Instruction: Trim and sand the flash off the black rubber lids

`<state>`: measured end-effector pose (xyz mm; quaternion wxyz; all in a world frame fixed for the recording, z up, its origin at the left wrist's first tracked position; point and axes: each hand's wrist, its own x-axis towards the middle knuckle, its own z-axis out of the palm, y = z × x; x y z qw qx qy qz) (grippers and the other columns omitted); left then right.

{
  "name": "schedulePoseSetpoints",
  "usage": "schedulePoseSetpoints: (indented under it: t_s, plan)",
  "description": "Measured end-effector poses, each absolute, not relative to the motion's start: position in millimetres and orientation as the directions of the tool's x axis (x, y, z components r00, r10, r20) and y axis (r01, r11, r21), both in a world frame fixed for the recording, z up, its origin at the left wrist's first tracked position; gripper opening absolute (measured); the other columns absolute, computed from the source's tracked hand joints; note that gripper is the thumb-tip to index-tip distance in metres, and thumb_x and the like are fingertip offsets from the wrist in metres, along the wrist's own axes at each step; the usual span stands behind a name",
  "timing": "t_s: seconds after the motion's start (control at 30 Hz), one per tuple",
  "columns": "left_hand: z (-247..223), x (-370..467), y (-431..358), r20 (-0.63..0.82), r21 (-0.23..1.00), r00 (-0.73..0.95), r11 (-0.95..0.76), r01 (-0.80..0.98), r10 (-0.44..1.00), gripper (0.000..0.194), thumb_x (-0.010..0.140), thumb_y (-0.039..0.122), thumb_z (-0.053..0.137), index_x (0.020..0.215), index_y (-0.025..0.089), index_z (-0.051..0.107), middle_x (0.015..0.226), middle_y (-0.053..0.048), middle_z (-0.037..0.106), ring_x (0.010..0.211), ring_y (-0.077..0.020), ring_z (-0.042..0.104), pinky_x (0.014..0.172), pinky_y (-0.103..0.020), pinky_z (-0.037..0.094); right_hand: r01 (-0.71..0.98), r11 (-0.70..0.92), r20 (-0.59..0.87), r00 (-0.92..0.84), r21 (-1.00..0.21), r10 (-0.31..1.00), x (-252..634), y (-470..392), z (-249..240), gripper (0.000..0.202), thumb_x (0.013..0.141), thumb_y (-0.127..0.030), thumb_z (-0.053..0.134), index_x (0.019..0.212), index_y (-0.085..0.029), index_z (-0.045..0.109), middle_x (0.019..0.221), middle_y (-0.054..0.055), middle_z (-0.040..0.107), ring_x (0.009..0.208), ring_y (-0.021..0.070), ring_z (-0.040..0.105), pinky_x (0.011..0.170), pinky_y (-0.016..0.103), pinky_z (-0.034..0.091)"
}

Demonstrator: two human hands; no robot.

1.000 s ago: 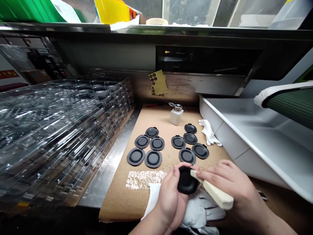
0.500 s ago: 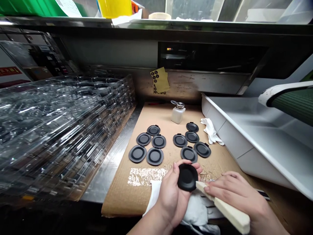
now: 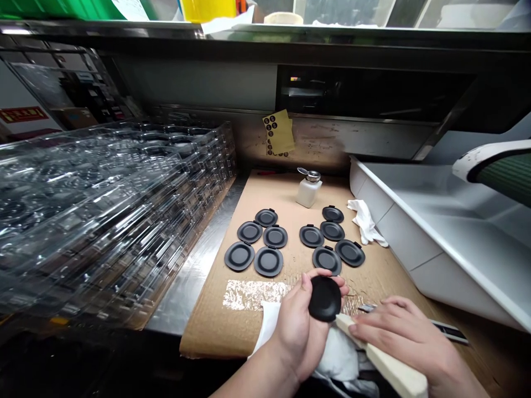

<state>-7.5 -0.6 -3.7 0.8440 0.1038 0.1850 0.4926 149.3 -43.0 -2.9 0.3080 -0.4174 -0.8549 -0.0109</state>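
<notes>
A black oval piece (image 3: 324, 298) rests in my left hand (image 3: 301, 326), with the thumb and fingers round its edge. My right hand (image 3: 409, 334) grips a cream-coloured tapered block (image 3: 392, 367), and its narrow tip meets or nearly meets the lower right edge of the piece. Beyond my hands, several black oval pieces lie in two groups on the cardboard (image 3: 219, 326), a left group (image 3: 269, 261) and a right group (image 3: 327, 260). A cutter with a metal blade (image 3: 450, 331) lies partly under my right hand.
Stacked clear plastic trays (image 3: 166, 182) fill the left side. A white pump bottle (image 3: 308, 190) stands at the back. A white cloth (image 3: 365, 221) lies beside a large white bin (image 3: 410, 232) on the right. Grey-white cloth (image 3: 340, 354) lies under my hands.
The whole view has shifted slightly, so things appear a little further right and higher. Both hands keep their holds, and the block's tip stays at the piece's edge.
</notes>
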Motion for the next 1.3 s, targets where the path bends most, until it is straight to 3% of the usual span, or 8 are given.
schedulePoseSetpoints:
  t_s: [0.2,0.47,0.67,0.73,0.8,0.97,1.13,1.3]
  plan:
    - [-2,-11,-1,-0.275,0.373,0.488,0.56,-0.74,0.828,0.041,0.082,0.049,0.039,0.095,0.015,0.057,0.093,-0.01,0.062,0.09,-0.0221,0.057,0.088,-0.038,0.035,0.642,0.702,0.454,-0.55,-0.307,0.701,121,-30,11,0.028,0.084,-0.022,0.048,0.111,-0.025,0.054,0.093,0.001,0.063,0.083,0.0127,0.054,0.08,0.034,0.034]
    - [-4,-11,-1,-0.193,0.287,0.537,0.571,-0.769,0.821,0.051,0.078,0.06,0.034,0.09,0.016,0.058,0.084,-0.007,0.062,0.091,-0.0238,0.056,0.087,-0.039,0.036,0.684,0.661,0.618,-0.385,-0.307,0.685,115,-13,8,0.024,0.083,-0.019,0.048,0.106,-0.021,0.055,0.096,0.002,0.063,0.088,0.0134,0.056,0.075,0.03,0.035]
    - [-1,-10,1,-0.279,0.365,0.498,0.57,-0.736,0.821,0.055,0.079,0.061,0.03,0.088,0.014,0.057,0.088,-0.01,0.063,0.091,-0.023,0.057,0.087,-0.037,0.036,0.653,0.709,0.371,-0.609,-0.268,0.701,127,-30,16,0.024,0.084,-0.023,0.05,0.106,-0.028,0.055,0.091,-0.002,0.064,0.078,0.0102,0.056,0.074,0.029,0.037]
    - [-2,-9,1,-0.26,0.374,0.492,0.556,-0.742,0.831,0.055,0.079,0.06,0.03,0.09,0.013,0.057,0.088,-0.012,0.063,0.089,-0.0232,0.057,0.085,-0.038,0.037,0.659,0.711,0.36,-0.618,-0.247,0.699,141,-32,20,0.023,0.083,-0.025,0.051,0.105,-0.028,0.056,0.089,-0.002,0.065,0.076,0.0104,0.058,0.072,0.029,0.04]
    - [-3,-9,0,-0.234,0.375,0.493,0.546,-0.749,0.838,0.054,0.08,0.059,0.03,0.091,0.013,0.056,0.089,-0.012,0.063,0.088,-0.0227,0.057,0.083,-0.037,0.038,0.696,0.658,0.407,-0.532,-0.289,0.742,155,-33,23,0.021,0.082,-0.029,0.051,0.102,-0.026,0.057,0.089,0.0,0.065,0.075,0.0115,0.059,0.068,0.027,0.043]
    - [-3,-9,-1,-0.238,0.378,0.466,0.523,-0.764,0.852,0.052,0.081,0.056,0.031,0.094,0.013,0.057,0.089,-0.01,0.063,0.084,-0.0193,0.057,0.084,-0.034,0.037,0.762,0.394,0.497,-0.11,-0.514,0.861,152,-41,13,0.026,0.078,-0.026,0.054,0.104,-0.022,0.054,0.094,0.002,0.064,0.076,0.0133,0.063,0.065,0.021,0.05]
    - [0,-9,-1,-0.22,0.383,0.48,0.528,-0.758,0.849,0.054,0.081,0.058,0.029,0.1,0.015,0.056,0.092,-0.011,0.063,0.088,-0.0214,0.057,0.085,-0.036,0.037,0.79,0.518,0.669,-0.191,-0.329,0.718,116,-40,-10,0.03,0.077,-0.019,0.052,0.107,-0.018,0.052,0.101,0.007,0.061,0.092,0.0172,0.059,0.081,0.027,0.048]
    - [-2,-7,-2,-0.238,0.434,0.441,0.501,-0.749,0.865,0.048,0.083,0.052,0.032,0.096,0.013,0.059,0.097,-0.011,0.063,0.096,-0.0223,0.055,0.089,-0.036,0.035,0.866,0.47,0.802,-0.158,-0.168,0.577,96,-23,-17,0.033,0.075,-0.015,0.053,0.108,-0.01,0.053,0.09,0.01,0.06,0.081,0.0168,0.058,0.074,0.029,0.047]
